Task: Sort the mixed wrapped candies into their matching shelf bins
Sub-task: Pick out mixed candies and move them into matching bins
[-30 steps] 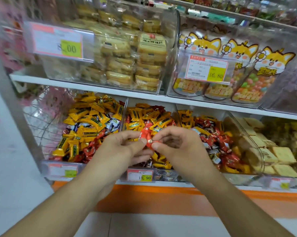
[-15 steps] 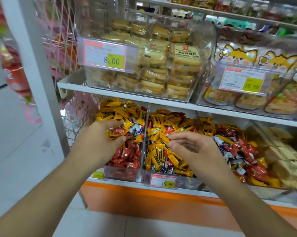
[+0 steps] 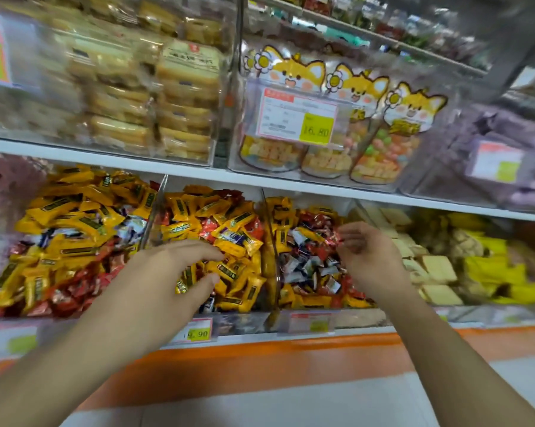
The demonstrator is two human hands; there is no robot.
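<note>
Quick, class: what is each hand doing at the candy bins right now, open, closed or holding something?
Left hand: open, fingers spread over the middle bin's yellow candies, holding nothing.
Right hand: fingers loosely curled over the mixed candies; any grip cannot be told.

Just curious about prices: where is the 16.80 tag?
Upper shelf, right of centre: the 16.80 price tag hangs on a clear bin, fronting the fox-faced candy bags.

The upper shelf point(image 3: 260, 183) overhangs the candy bins, leaving a low gap above the heaps; clear dividers point(image 3: 267, 229) wall each bin; the front edge stands open.
</note>
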